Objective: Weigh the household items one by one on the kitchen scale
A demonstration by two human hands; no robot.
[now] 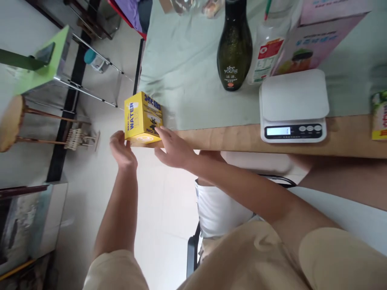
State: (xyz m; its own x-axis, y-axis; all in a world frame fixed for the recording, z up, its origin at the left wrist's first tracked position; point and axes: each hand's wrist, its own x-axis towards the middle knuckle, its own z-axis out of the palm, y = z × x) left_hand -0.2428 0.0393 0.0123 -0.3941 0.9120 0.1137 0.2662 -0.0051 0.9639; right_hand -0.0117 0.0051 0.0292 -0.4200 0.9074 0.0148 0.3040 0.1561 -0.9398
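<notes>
A yellow box (142,118) printed "WATER" sits at the left corner of the wooden table edge (229,139), partly overhanging it. My left hand (122,151) cups the box's near left side from below. My right hand (172,149) lies with fingers spread against its near right face. Both hands press on the box from opposite sides.
A white kitchen scale (293,105) stands at the table's front. Behind it are a dark green bottle (234,46), a clear bottle with a red label (267,52) and a pink carton (314,38) on a pale green cloth (181,64). A green stool (45,60) stands on the floor at left.
</notes>
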